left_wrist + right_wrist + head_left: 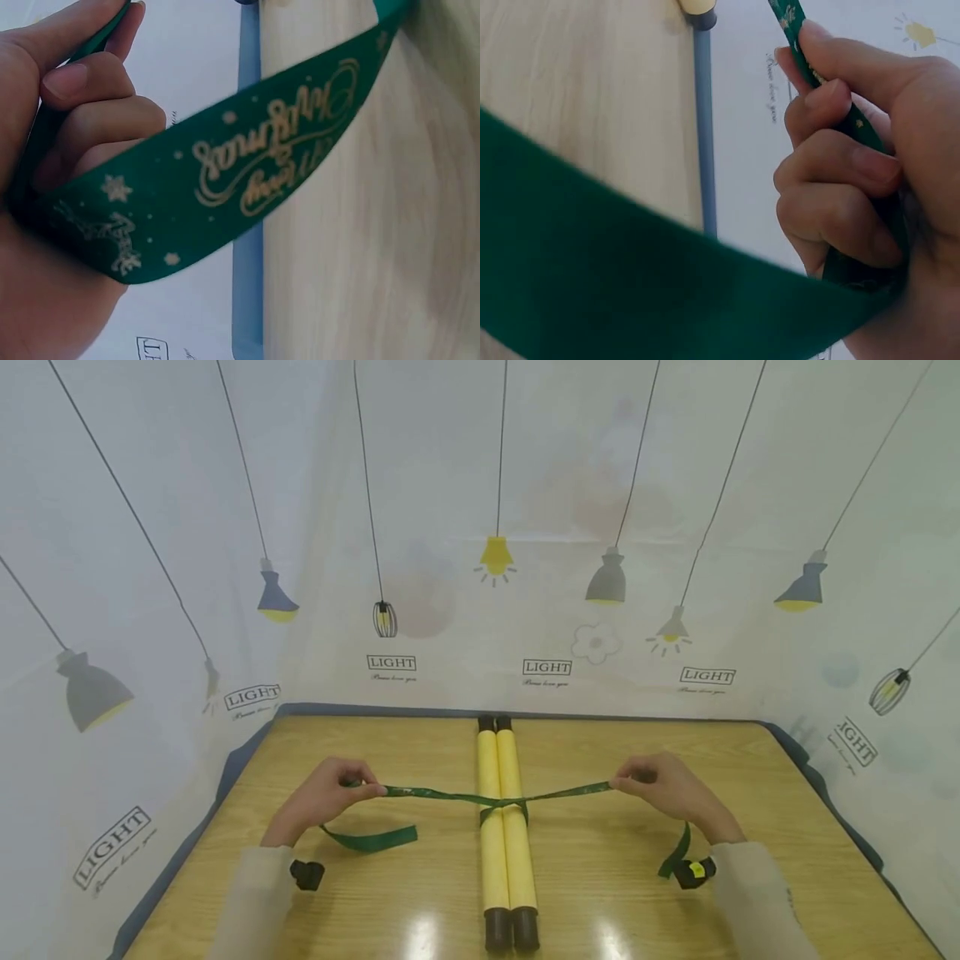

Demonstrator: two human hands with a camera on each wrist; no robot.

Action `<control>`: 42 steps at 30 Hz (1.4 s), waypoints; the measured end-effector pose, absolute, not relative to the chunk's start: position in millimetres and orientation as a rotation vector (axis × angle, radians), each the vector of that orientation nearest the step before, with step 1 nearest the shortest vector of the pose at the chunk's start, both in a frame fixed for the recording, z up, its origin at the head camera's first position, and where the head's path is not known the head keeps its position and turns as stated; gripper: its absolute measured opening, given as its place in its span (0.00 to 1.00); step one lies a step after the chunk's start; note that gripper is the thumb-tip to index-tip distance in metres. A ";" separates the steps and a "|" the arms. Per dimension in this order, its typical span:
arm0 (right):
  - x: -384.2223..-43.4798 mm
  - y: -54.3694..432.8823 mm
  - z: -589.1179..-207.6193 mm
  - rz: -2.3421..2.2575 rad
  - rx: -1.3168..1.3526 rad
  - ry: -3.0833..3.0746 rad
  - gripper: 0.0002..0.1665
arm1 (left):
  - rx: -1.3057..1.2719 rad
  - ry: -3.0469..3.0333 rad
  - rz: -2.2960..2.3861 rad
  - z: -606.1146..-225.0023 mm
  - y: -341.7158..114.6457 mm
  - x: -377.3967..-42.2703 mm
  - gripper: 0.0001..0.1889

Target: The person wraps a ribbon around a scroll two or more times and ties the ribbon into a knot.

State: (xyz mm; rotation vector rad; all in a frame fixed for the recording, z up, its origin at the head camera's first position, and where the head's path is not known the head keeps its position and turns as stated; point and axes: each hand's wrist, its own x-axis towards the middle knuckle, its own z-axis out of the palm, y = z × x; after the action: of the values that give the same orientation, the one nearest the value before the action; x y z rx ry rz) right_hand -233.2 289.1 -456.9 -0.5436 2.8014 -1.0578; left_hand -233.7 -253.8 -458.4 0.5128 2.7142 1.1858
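Two yellow tubes (491, 860) with dark brown end caps lie side by side on the table, pointing away from me. A green ribbon (442, 795) wraps around both and crosses on top near their middle. My left hand (330, 793) pinches one end of the ribbon between thumb and forefinger, and my right hand (667, 789) pinches the other, so it stretches nearly straight between them. Loose tails hang below each hand. In the left wrist view the ribbon (277, 142) shows gold "Merry Christmas" print. Curled fingers of my right hand (840, 180) also enclose the ribbon there.
The wood-grain table (375, 902) has a blue-grey edge strip (390, 710) along its back and sides. Behind it hangs a white sheet (450, 460) printed with lamps and "LIGHT" labels. Black wrist cameras (307, 875) sit at both cuffs.
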 end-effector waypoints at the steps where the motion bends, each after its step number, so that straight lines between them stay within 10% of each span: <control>1: -234.0 291.2 -459.5 -1.061 -0.547 2.787 0.13 | 0.510 2.718 1.174 -459.8 -255.7 -233.6 0.12; 42: -231.8 316.5 -496.0 -1.014 -0.419 2.719 0.15 | 0.119 2.785 1.014 -497.7 -274.2 -224.1 0.15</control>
State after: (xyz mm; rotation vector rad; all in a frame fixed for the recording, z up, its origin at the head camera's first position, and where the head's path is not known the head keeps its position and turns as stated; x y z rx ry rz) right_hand -231.8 316.5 -496.0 -0.4191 2.7193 -1.0144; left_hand -224.1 -274.2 -497.7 0.1185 2.7847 1.0142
